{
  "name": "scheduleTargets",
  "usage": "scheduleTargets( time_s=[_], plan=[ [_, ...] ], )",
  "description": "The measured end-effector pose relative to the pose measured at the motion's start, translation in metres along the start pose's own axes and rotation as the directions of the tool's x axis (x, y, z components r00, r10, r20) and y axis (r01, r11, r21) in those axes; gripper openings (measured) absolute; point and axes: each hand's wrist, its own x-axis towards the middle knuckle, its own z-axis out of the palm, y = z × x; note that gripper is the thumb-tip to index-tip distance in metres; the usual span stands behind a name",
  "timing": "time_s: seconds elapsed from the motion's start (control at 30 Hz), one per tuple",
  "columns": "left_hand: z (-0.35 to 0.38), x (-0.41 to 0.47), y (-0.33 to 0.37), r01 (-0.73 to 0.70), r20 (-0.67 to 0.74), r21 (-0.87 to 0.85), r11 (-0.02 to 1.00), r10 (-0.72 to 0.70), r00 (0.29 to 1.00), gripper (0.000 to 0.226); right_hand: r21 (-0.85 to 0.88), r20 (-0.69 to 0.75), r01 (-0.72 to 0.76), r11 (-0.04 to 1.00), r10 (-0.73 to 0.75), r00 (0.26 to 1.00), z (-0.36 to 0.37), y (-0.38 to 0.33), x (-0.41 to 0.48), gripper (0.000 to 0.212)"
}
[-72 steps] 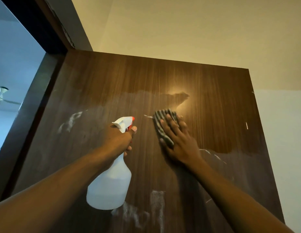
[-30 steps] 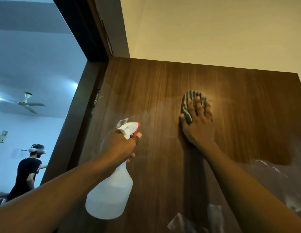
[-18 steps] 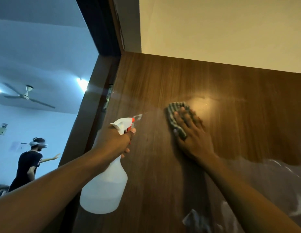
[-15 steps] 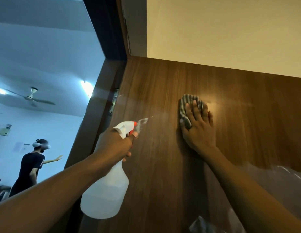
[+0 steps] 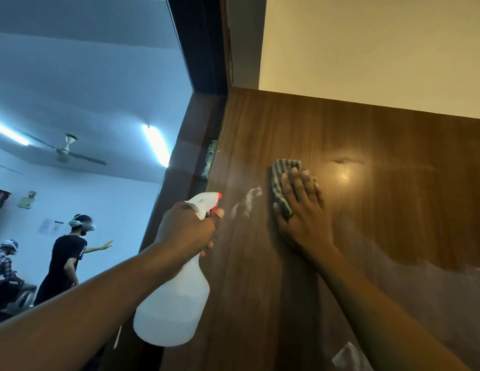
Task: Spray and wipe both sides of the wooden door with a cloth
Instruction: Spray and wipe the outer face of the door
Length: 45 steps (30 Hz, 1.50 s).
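The brown wooden door (image 5: 367, 145) fills the right half of the head view, seen near its top edge. My right hand (image 5: 303, 212) lies flat on it and presses a grey striped cloth (image 5: 281, 180) against the wood. My left hand (image 5: 188, 228) grips a white spray bottle (image 5: 177, 303) by its neck, a finger on the trigger, its red-tipped nozzle pointing at the door. A fresh white patch of spray (image 5: 247, 202) sits on the wood between nozzle and cloth. Lower right, the door looks dull and streaked.
The dark door frame (image 5: 204, 62) and a hinge (image 5: 210, 156) stand left of the door. Through the opening lies a bluish room with a ceiling fan (image 5: 64, 152) and two people (image 5: 67, 258) at lower left. A cream wall (image 5: 367, 44) rises above the door.
The view has swung left toward the hinge side. A white spray patch has appeared beside the nozzle. My right hand with the cloth has kept rubbing, shifting left along the upper door.
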Motion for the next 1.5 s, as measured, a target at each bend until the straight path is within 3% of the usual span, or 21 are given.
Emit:
scheduleTargets(
  time_s=[0.07, 0.13, 0.3, 0.43, 0.53, 0.6, 0.67, 0.73, 0.87, 0.97, 1.03, 1.13, 1.27, 1.33, 1.4, 1.5],
  plan=[
    [-0.009, 0.001, -0.002, -0.005, -0.009, 0.004, 1.000, 0.005, 1.000, 0.040, 0.047, -0.030, -0.139, 0.989, 0.140, 0.990, 0.003, -0.019, 0.031, 0.071],
    [-0.018, 0.001, -0.003, -0.018, -0.025, 0.033, 0.999, 0.019, 1.000, 0.036, 0.064, -0.055, -0.173, 0.983, 0.177, 0.983, 0.005, -0.048, 0.062, 0.072],
    [-0.034, 0.000, -0.006, 0.024, -0.060, 0.078, 0.997, -0.019, 0.998, 0.037, 0.081, 0.044, 0.033, 0.996, -0.037, 0.998, 0.017, -0.111, 0.067, 0.076],
    [-0.040, -0.005, -0.015, 0.050, -0.039, 0.049, 0.998, -0.048, 0.998, 0.038, 0.062, 0.057, 0.180, 0.982, -0.183, 0.981, 0.019, -0.095, 0.024, 0.072],
    [-0.044, -0.008, -0.020, 0.055, -0.022, 0.039, 0.998, -0.055, 0.998, 0.038, 0.018, 0.010, 0.023, 1.000, -0.023, 1.000, 0.014, -0.079, 0.029, 0.072],
    [-0.048, -0.007, -0.022, 0.045, -0.023, 0.033, 0.998, -0.044, 0.999, 0.037, 0.055, -0.016, -0.107, 0.993, 0.108, 0.994, 0.013, -0.092, 0.054, 0.071],
    [-0.050, -0.007, -0.022, 0.040, -0.030, 0.049, 0.998, -0.038, 0.999, 0.038, 0.114, -0.018, -0.145, 0.983, 0.148, 0.989, 0.011, -0.115, 0.078, 0.071],
    [-0.054, -0.008, -0.022, 0.040, -0.038, 0.043, 0.998, -0.038, 0.999, 0.038, 0.115, 0.003, -0.066, 0.991, 0.067, 0.998, 0.009, -0.139, 0.083, 0.070],
    [-0.055, -0.016, -0.021, 0.027, -0.037, 0.014, 1.000, -0.027, 0.999, 0.033, 0.081, 0.052, 0.234, 0.969, -0.239, 0.970, 0.017, -0.162, 0.027, 0.067],
    [-0.050, -0.027, -0.019, 0.028, -0.028, 0.039, 0.999, -0.027, 0.999, 0.033, 0.057, 0.117, 0.313, 0.948, -0.318, 0.941, 0.026, -0.151, -0.025, 0.065],
    [-0.047, -0.035, -0.019, 0.003, -0.002, 0.005, 1.000, -0.003, 1.000, 0.028, 0.031, 0.122, 0.278, 0.960, -0.279, 0.952, 0.023, -0.126, -0.042, 0.067],
    [-0.044, -0.041, -0.021, -0.010, 0.028, 0.017, 1.000, 0.009, 1.000, 0.030, 0.023, 0.095, 0.094, 0.995, -0.096, 0.991, 0.010, -0.090, -0.036, 0.073],
    [-0.032, -0.038, -0.025, 0.039, 0.038, 0.023, 0.999, -0.040, 0.998, 0.037, 0.108, 0.041, -0.097, 0.989, 0.093, 0.995, 0.004, -0.108, 0.003, 0.068],
    [-0.021, -0.038, -0.026, 0.028, 0.053, 0.021, 0.999, -0.029, 0.998, 0.037, 0.100, 0.043, -0.035, 0.994, 0.031, 0.999, 0.011, -0.130, 0.010, 0.069],
    [-0.014, -0.042, -0.024, 0.028, 0.056, 0.022, 0.999, -0.029, 0.998, 0.036, 0.062, 0.056, 0.133, 0.989, -0.136, 0.989, 0.021, -0.148, -0.004, 0.069],
    [-0.006, -0.052, -0.020, 0.051, 0.051, 0.022, 0.998, -0.052, 0.997, 0.037, 0.153, 0.062, 0.276, 0.949, -0.288, 0.956, 0.026, -0.159, -0.063, 0.062]
  ],
)
